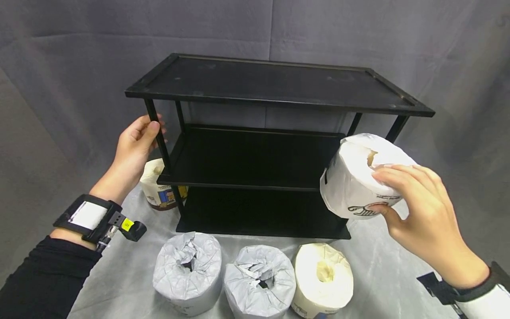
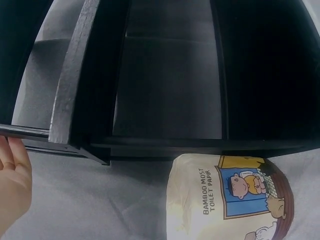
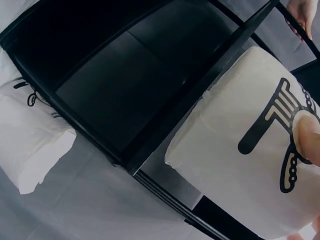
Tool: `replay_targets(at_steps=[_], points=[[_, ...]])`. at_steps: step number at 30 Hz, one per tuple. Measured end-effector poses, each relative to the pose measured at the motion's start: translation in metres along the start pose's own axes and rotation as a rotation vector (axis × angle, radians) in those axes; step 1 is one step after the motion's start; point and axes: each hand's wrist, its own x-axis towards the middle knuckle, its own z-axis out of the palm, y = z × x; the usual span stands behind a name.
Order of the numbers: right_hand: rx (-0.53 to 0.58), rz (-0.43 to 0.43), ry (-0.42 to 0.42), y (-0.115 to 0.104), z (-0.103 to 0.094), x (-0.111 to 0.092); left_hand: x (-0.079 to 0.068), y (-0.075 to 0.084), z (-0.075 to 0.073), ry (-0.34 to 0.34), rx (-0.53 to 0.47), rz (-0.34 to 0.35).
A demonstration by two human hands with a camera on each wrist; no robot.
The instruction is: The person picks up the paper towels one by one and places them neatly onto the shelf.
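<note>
A black three-tier shelf rack point(image 1: 247, 184) stands in the middle of the head view. My left hand point(image 1: 137, 139) grips its front left post, thumb in front and fingers behind. At the rack's right front, my right hand point(image 1: 420, 210) holds a white-wrapped toilet paper roll point(image 1: 338, 188), raised and tilted, with the thumb low on its printed side and the fingers over the top end. The same roll point(image 3: 240, 130) fills much of the right wrist view. A cream-wrapped toilet paper roll point(image 1: 153, 188) with a cartoon print stands just left of the rack, below my left hand.
In front of the rack stand two white-wrapped rolls point(image 1: 187, 279) and a cream roll point(image 1: 336, 283) in a row. Another white-wrapped roll point(image 3: 35, 135) shows beside the rack in the right wrist view. The rack's top panel point(image 1: 271, 84) overhangs the lower shelves. Grey cloth point(image 1: 318, 31) hangs behind.
</note>
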Motion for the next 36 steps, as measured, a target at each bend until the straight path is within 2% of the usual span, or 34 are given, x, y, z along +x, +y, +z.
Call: replay_targets(at_steps=[6,13,23,30,36], points=[[-0.041,-0.015,-0.041,0.001,0.008,0.008,-0.001,0.0,-0.001,0.018,0.0,0.0],[-0.053,-0.014,-0.091,0.008,0.015,0.019,-0.003,0.003,-0.003,0.059,0.072,0.023],[-0.026,0.015,-0.176,0.013,0.022,0.031,-0.004,0.002,-0.005,0.057,0.045,0.022],[-0.074,0.051,-0.266,0.015,0.024,0.04,-0.003,0.001,-0.003,0.061,0.017,0.03],[-0.104,0.084,-0.286,0.015,0.03,0.047,-0.004,0.001,-0.004,0.061,0.036,0.034]])
